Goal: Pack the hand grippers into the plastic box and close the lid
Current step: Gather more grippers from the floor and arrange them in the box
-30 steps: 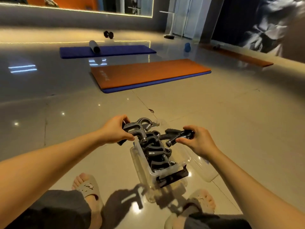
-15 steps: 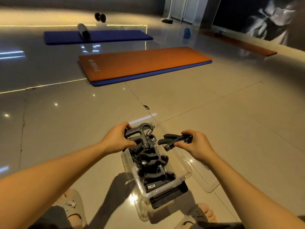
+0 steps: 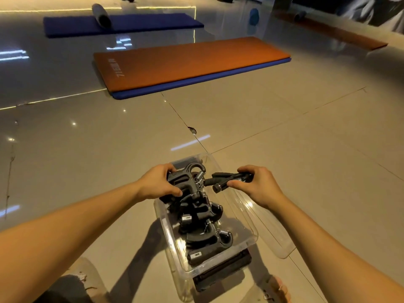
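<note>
Now both hands sit lower over the plastic box [image 3: 251,239], left hand [image 3: 160,182] and right hand [image 3: 260,184] each still gripping a hand gripper [image 3: 227,180].

My left hand [image 3: 158,182] grips a black hand gripper [image 3: 188,178] at the far end of the clear plastic box [image 3: 175,248], fingers wrapped over its handle, its coil spring showing beside my thumb. My right hand [image 3: 255,184] holds a second gripper [image 3: 225,180] by pinch, above the box's far right rim, its handles pointing left. Several more black grippers [image 3: 201,224] lie packed along the box's length, one near the near end showing a small white label. The clear lid [image 3: 271,232] lies on the tiled floor [image 3: 306,149] against the box's right side. An orange mat [image 3: 185,62] lies well beyond, a blue mat [image 3: 131,24] farther off.
</note>
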{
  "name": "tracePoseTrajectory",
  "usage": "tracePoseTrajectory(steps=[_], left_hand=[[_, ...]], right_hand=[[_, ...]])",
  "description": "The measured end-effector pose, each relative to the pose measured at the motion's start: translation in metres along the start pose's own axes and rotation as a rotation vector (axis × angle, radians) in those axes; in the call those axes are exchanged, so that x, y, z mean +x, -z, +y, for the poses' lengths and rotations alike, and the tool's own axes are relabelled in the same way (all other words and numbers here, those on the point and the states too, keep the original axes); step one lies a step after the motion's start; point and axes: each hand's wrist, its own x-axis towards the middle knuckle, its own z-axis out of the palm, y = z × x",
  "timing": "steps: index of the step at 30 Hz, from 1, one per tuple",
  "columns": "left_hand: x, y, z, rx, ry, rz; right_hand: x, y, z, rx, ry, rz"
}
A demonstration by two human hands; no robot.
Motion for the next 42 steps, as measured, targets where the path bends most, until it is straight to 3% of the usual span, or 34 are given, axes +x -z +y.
tracePoseTrajectory(steps=[21, 35, 42], left_hand=[[0.022, -0.008, 0.007, -0.532, 0.138, -0.357], [0.009, -0.018, 0.029, -0.458, 0.053, -0.281], [-0.001, -0.019, 0.011, -0.330, -0.021, -0.178]], right_hand=[[0.031, 0.000, 0.009, 0.047, 0.072, -0.040], [0.032, 0.001, 0.011, 0.077, 0.057, -0.035], [0.036, 0.008, 0.017, 0.226, -0.010, 0.032]])
